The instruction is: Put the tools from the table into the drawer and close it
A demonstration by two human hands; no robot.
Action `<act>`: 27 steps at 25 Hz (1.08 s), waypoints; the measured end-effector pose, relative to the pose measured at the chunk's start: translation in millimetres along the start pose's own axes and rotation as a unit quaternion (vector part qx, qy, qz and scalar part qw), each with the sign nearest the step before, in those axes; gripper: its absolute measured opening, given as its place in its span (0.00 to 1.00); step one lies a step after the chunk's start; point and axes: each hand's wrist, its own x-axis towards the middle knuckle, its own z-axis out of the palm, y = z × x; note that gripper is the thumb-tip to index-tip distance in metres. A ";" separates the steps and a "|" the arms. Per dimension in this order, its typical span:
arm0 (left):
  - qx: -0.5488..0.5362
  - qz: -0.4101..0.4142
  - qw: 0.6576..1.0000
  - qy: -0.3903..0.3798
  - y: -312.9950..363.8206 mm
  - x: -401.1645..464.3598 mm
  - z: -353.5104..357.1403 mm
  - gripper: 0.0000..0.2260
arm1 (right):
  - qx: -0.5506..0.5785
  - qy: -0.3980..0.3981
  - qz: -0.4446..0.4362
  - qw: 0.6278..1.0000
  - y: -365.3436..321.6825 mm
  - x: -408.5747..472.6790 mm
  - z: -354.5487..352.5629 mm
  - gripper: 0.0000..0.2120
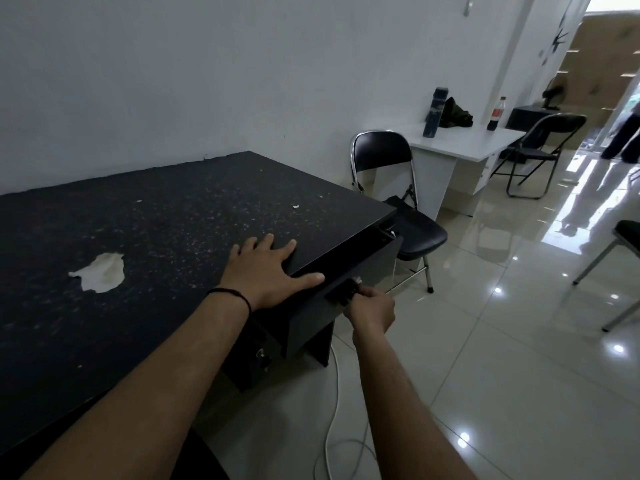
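Right hand [370, 308] fingers gripping black drawer [346, 289] handle, drawer slightly open, left hand [273, 271] flat on table [156, 220]

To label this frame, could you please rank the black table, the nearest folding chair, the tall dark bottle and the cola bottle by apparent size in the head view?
1. Black table
2. Folding chair
3. Tall dark bottle
4. Cola bottle

The bottles stand farther away, so their true sizes are unsure.

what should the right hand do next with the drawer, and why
Probably push the drawer the rest of the way in. The right hand is closed on its front handle, the drawer is slightly open with a dark gap under the table edge, and no tools show on the tabletop. The left hand lies flat on the table, bracing it.
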 end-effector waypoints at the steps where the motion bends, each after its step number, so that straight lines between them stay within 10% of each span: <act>1: 0.020 -0.006 1.000 -0.010 2.5 -4.6 3.5 0.51 | -0.007 -0.014 -0.011 1.000 -1.7 -1.4 6.6 0.12; 10: 0.193 -0.014 0.976 0.103 8.9 -11.5 29.7 0.42 | -0.059 -0.093 -0.069 0.992 -19.6 -0.4 31.6 0.13; 27: 0.196 -0.008 0.974 0.115 7.3 -8.2 32.4 0.44 | -0.097 -0.119 -0.100 0.983 -31.0 -3.1 47.7 0.16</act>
